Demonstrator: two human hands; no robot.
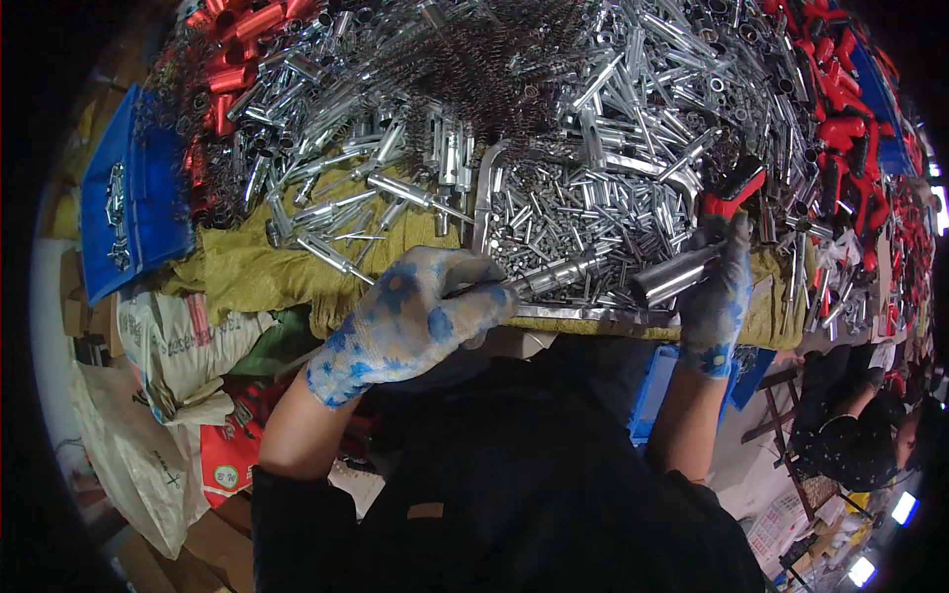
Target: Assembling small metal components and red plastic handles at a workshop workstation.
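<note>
My left hand [410, 311], in a white glove with blue patches, is closed around a slim silver metal rod [563, 275] that points right, toward the other hand. My right hand [722, 306], gloved alike, grips a wide silver tube [670, 277] with its open end facing left. A red and black pistol-shaped handle [733, 193] sticks up above the right hand; whether it is joined to the tube I cannot tell. The rod's tip and the tube's mouth are apart. Beneath both lies a metal-edged tray [583, 312] filled with small steel pins [554, 212].
Heaped behind are silver tubes [336, 109], dark coil springs [484, 69] and red cylinders [259, 22]. Red handles [840, 128] pile up at right. A blue bin [158, 217] stands left, above white sacks [183, 346]. Another person [845, 425] sits at lower right.
</note>
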